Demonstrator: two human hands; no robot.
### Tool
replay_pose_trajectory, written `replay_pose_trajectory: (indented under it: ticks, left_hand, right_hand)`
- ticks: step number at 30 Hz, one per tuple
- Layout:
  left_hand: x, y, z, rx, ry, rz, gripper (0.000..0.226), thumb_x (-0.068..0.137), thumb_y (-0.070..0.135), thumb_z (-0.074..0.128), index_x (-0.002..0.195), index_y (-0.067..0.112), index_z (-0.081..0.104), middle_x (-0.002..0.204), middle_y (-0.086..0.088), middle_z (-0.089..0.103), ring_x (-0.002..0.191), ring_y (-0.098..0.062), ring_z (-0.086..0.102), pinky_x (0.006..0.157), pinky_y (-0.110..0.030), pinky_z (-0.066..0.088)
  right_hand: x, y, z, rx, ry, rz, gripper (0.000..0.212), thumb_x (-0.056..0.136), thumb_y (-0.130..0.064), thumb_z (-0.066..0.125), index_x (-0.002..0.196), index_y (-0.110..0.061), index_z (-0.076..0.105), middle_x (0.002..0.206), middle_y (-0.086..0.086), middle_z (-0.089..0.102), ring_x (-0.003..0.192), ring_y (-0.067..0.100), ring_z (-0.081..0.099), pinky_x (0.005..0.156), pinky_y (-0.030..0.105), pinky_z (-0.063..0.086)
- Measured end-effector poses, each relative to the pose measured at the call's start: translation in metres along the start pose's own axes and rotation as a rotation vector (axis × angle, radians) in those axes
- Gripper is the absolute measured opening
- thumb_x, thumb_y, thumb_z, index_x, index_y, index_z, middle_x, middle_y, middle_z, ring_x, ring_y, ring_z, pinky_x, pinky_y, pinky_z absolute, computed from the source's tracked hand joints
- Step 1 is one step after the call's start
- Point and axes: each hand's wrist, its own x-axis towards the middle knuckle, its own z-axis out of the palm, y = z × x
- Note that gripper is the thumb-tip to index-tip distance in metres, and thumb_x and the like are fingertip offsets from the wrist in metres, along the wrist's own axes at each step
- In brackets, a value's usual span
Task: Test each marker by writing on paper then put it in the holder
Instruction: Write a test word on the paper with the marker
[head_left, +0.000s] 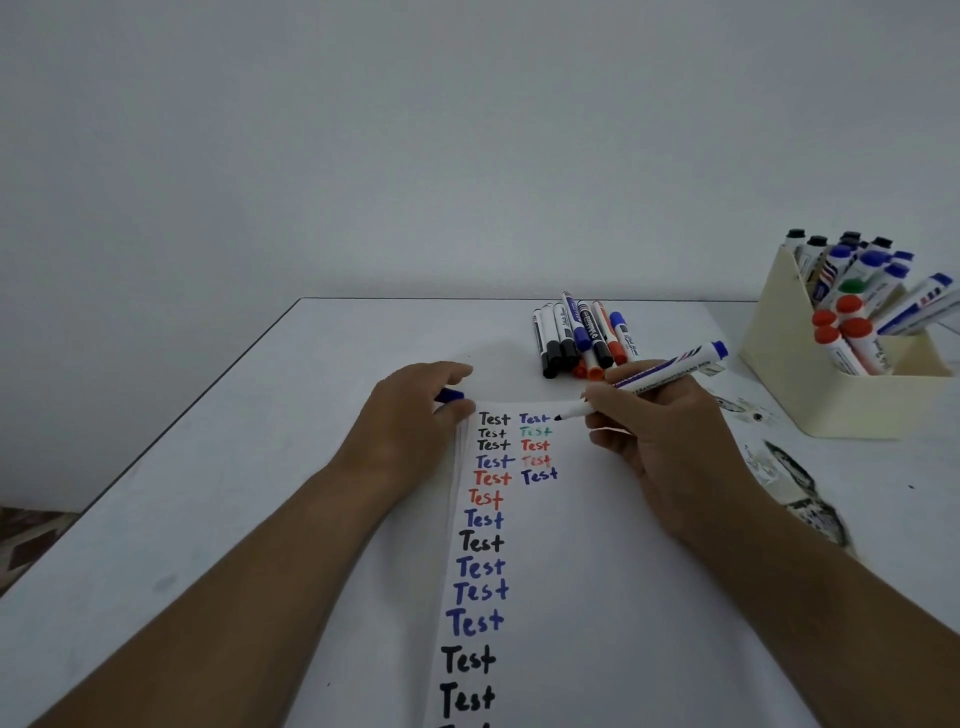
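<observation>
**Marker test in progress: uncapped blue marker held at the paper**

Head view. The paper (561, 571), nearest the camera, runs from 6 o'clock toward the centre of the white table (208, 519) and bears columns of the word "Test" in black, blue, red and green. The left hand (410, 415) rests on the sheet's upper left corner, its fingers pinching a blue cap (450, 396). The right hand (660, 431) grips an uncapped blue marker (644, 382), tip on or just above the paper beside the topmost blue "Test"; contact cannot be told. A cluster of loose markers (582, 338) lies at 12 o'clock from the hands. The cream holder (779, 353), at 3 o'clock, contains many capped markers standing tilted.
</observation>
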Motion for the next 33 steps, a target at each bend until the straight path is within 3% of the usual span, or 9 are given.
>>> replay_pose_trajectory:
  ticks: [3,8,14,18,23,28,33]
  left_hand:
    - [-0.003,0.011,-0.002,-0.111,0.0,0.067,0.028,0.089,0.032,0.072,0.116,0.026,0.071,0.105,0.019,0.065,0.093,0.005,0.06,0.075,-0.001,0.04]
    - [-0.013,0.022,-0.003,-0.245,-0.047,0.073,0.026,0.088,0.026,0.075,0.111,0.034,0.067,0.096,0.019,0.069,0.087,0.005,0.065,0.069,-0.011,0.053]
    - [-0.017,0.029,-0.005,-0.263,-0.099,0.082,0.041,0.089,0.026,0.075,0.118,0.046,0.053,0.092,0.021,0.069,0.083,-0.003,0.07,0.068,-0.016,0.057]
    - [-0.018,0.032,-0.005,-0.273,-0.096,0.116,0.042,0.088,0.024,0.075,0.117,0.045,0.053,0.089,0.023,0.07,0.083,0.004,0.069,0.065,-0.012,0.054]
    - [-0.021,0.036,-0.004,-0.258,-0.072,0.176,0.047,0.086,0.023,0.077,0.116,0.049,0.052,0.087,0.027,0.069,0.085,0.005,0.066,0.074,-0.009,0.051]
    - [-0.024,0.04,-0.003,-0.192,-0.062,0.243,0.056,0.094,0.021,0.068,0.128,0.053,0.038,0.086,0.028,0.062,0.092,0.008,0.06,0.075,-0.003,0.047]
    - [-0.025,0.045,-0.003,-0.182,-0.038,0.262,0.062,0.097,0.015,0.063,0.144,0.043,0.036,0.088,0.025,0.063,0.087,0.014,0.06,0.074,0.0,0.043]
  right_hand:
    - [-0.002,-0.003,0.0,0.031,-0.037,-0.01,0.017,0.086,-0.002,0.074,0.101,-0.002,0.067,0.088,0.02,0.073,0.078,0.029,0.071,0.071,0.032,0.061]
    - [-0.006,-0.01,-0.001,0.234,-0.123,0.022,0.012,0.09,0.011,0.059,0.095,0.0,0.064,0.091,0.024,0.072,0.078,0.032,0.073,0.071,0.035,0.064]
    - [-0.011,-0.011,0.001,0.136,-0.206,-0.043,0.01,0.088,0.006,0.062,0.091,-0.003,0.066,0.09,0.024,0.074,0.078,0.036,0.074,0.071,0.038,0.064]
    - [-0.01,-0.01,0.003,0.042,-0.223,-0.046,0.011,0.087,0.004,0.066,0.095,-0.004,0.066,0.09,0.022,0.075,0.083,0.038,0.075,0.074,0.04,0.064]
    - [-0.012,-0.009,0.005,-0.067,-0.244,-0.059,0.013,0.083,-0.001,0.072,0.094,-0.007,0.069,0.09,0.017,0.076,0.084,0.036,0.076,0.077,0.043,0.063]
    - [-0.014,-0.009,0.008,-0.137,-0.236,-0.087,0.014,0.081,-0.004,0.075,0.092,-0.012,0.071,0.084,0.01,0.077,0.078,0.03,0.076,0.07,0.034,0.064]
    - [-0.015,-0.009,0.01,-0.163,-0.238,-0.135,0.013,0.081,-0.009,0.074,0.092,-0.015,0.071,0.081,0.007,0.078,0.073,0.027,0.076,0.069,0.033,0.064]
